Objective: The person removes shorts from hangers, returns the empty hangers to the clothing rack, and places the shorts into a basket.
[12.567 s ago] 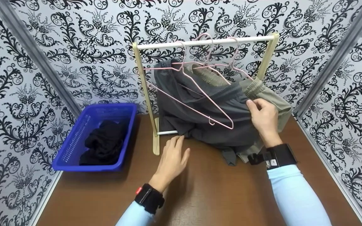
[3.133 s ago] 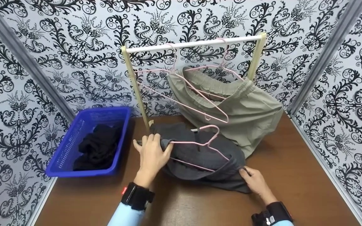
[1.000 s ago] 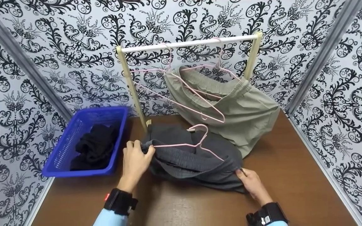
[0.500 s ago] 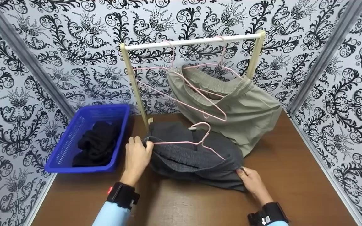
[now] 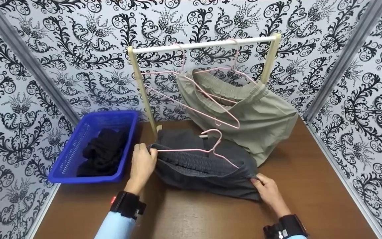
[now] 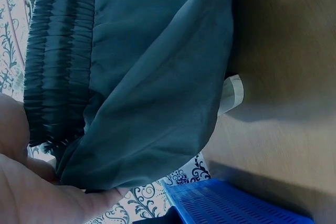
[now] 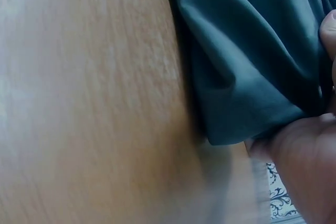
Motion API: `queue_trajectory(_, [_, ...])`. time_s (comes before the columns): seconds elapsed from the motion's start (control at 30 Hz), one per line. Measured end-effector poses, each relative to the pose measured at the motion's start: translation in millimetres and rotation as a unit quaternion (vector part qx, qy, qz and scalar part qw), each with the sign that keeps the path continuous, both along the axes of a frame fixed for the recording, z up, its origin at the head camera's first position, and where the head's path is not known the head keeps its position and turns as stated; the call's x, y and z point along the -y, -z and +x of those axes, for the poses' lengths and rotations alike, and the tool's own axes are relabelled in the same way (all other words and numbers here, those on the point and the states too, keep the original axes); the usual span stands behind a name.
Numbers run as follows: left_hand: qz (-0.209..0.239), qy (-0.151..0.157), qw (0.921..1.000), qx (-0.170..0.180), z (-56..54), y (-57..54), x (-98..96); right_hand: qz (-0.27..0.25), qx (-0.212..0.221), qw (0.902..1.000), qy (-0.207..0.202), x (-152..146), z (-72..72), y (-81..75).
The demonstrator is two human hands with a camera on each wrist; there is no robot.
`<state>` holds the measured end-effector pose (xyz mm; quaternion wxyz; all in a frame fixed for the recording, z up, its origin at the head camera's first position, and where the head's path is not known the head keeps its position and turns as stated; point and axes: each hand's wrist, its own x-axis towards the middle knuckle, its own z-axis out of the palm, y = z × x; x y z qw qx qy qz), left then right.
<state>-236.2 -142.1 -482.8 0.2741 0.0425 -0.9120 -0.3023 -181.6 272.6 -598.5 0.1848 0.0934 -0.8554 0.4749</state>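
Observation:
Dark grey elastic-waist shorts (image 5: 207,186) lie on the table with the waistband stretched sideways between my hands. My left hand (image 5: 142,164) grips the waistband's left end, with the thumb close by the tip of a pink hanger (image 5: 184,150). At the opposite end, my right hand (image 5: 268,191) pinches the waistband between thumb and fingers. The hanger's shoulders run inside the waist opening, its hook standing up above the cloth; its lower bar is hidden. In the left wrist view the gathered waistband (image 6: 58,66) meets the thumb. The right wrist view shows cloth (image 7: 236,66) bunched at the fingers.
Behind stands a rack with a white rail (image 5: 204,44) and wooden posts. On it hang beige shorts (image 5: 264,122) on a pink hanger and a bare pink hanger (image 5: 194,110). A blue basket (image 5: 53,176) holding black cloth (image 5: 103,154) sits on the left. Patterned walls surround the table.
The dark grey shorts and their hanger came off the rail onto the table. My left hand moved outward left, and the waistband now spreads over the hanger's left tip. My right hand barely moved lately.

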Motion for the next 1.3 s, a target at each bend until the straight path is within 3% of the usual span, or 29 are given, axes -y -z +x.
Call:
queue_trajectory(0.3, [0.025,0.010,0.9996,0.001,-2.2,-5.2,2.8,0.044,-0.051,0.9977,-0.003,-3.4,-2.6,-8.2])
queue_trajectory(0.43, [0.029,0.012,0.9995,-0.004,-3.8,-5.4,5.4,0.043,-0.052,0.9977,-0.001,-4.7,-2.0,-12.1])
queue_trajectory(0.8, [0.077,0.013,0.9959,-0.045,-8.8,-8.6,5.4,0.056,-0.115,0.9914,-0.026,-3.6,-2.4,-14.6])
queue_trajectory(1.1, [0.115,0.003,0.9892,-0.090,-9.8,-15.4,2.1,0.080,-0.132,0.9877,-0.029,-0.7,-2.2,-20.0])
queue_trajectory(1.3, [0.151,-0.017,0.9857,-0.072,-9.6,-19.3,3.2,0.079,-0.155,0.9845,-0.026,1.0,-2.7,-21.4])
